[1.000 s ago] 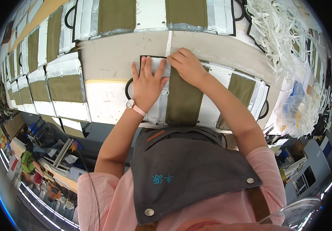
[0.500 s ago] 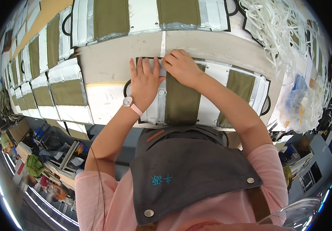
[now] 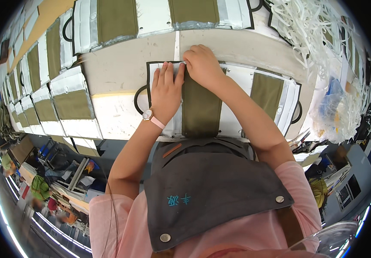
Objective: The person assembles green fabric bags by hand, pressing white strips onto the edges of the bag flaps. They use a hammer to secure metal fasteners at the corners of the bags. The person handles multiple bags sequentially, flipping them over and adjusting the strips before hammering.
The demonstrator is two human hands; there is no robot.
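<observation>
Apron [image 3: 215,180]: dark grey, flap bearing blue stitching and two round metal studs; worn over a pink shirt [image 3: 114,215].

Panel [image 3: 201,105]: white, dark-edged, flat on the table [image 3: 121,64] directly in front of the apron, beneath both hands. Two olive bands run across it, the wider one near the middle, the other [image 3: 266,92] toward the right end. One black loop [image 3: 135,101] projects at the left end, another [image 3: 299,112] at the right.

Left hand [image 3: 166,88]: laid flat on the panel's left part, fingers extended and a little apart, tips close to the far edge. Watch [image 3: 147,115] with pink strap at the wrist.

Right hand [image 3: 203,64]: fingers bent and bunched at the far edge of the wider band, just beside the left fingertips; whether anything is pinched, cannot tell.

Panels, left [image 3: 71,103]: several, olive and white, overlapping in a row.

Bag [image 3: 328,107]: clear plastic, crumpled, part blue, to the right.

Strips [image 3: 301,38]: white, narrow, in a loose tangle, beyond the bag.

Second panel [image 3: 194,13]: olive and white, across the table, well apart from the hands, partly out of view.
</observation>
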